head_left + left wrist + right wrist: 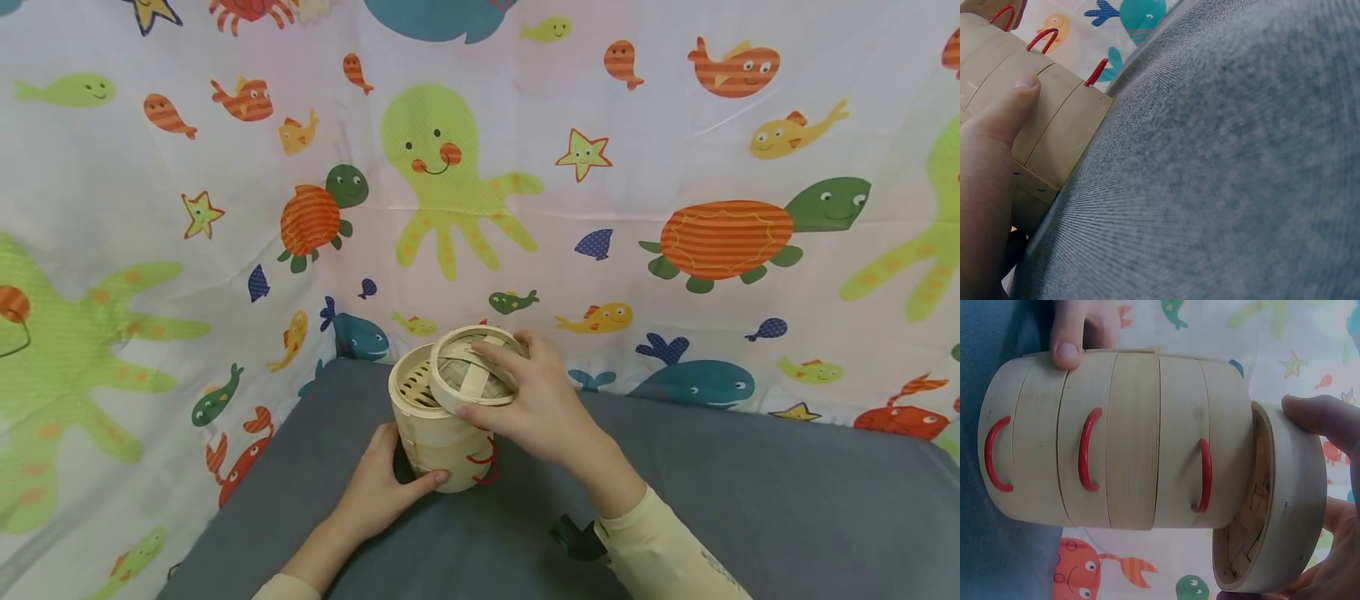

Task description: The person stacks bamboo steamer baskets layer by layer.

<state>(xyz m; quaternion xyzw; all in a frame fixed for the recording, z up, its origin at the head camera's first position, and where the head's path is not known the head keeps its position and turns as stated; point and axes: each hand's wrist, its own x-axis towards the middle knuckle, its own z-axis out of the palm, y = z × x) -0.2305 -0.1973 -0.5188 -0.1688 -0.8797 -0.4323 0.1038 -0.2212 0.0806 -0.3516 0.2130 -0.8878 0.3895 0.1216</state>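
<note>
A stack of bamboo steamer baskets (pixel 442 450) stands upright on the grey cloth, with its slatted top tier partly uncovered. My left hand (pixel 375 492) grips the lower part of the stack from the left; in the left wrist view its thumb (pixel 1013 109) lies across the tiers. The woven steamer lid (pixel 453 379) is held by my right hand (pixel 543 404), fingers over its top and thumb at the rim. It tilts over the right side of the stack's top. In the right wrist view, the lid's (pixel 1297 506) inner weave shows, and red loop handles (pixel 1088 450) run along the stack.
Grey cloth (pixel 750 492) covers the surface under the stack. Behind and to the left hangs a white curtain (pixel 510 100) printed with sea animals. A small dark object (pixel 576 537) sits beside the right sleeve.
</note>
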